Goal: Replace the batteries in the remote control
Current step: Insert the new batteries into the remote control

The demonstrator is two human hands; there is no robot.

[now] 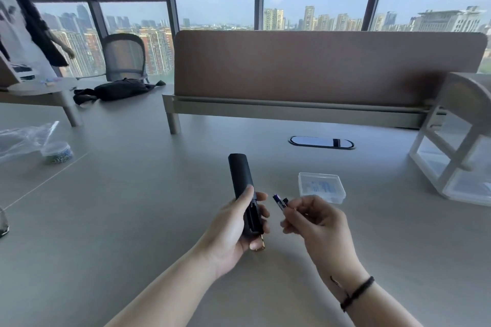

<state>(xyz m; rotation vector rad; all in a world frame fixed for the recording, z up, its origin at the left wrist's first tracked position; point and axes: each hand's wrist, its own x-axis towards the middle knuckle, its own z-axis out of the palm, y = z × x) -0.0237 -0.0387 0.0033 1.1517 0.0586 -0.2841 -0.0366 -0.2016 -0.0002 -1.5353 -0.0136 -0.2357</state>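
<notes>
Grey desk (132, 220) before tall windows, city skyline beyond. No brand or lettering legible on any item.

Left hand (233, 231): fingers wrapped round the lower half of the black remote control (243, 188), thumb laid along its left edge. Remote held above the desk, back face up, battery compartment (252, 218) uncovered. Whether it holds cells cannot be told.

Right hand (316, 223): thumb and forefinger pinched together on a purple-tipped battery (279, 202), just right of the remote, not touching it. Other fingers curled.

Clear plastic box (321, 187) lies on the desk beyond the right hand. Black cord bracelet (357, 293) on right wrist.
</notes>
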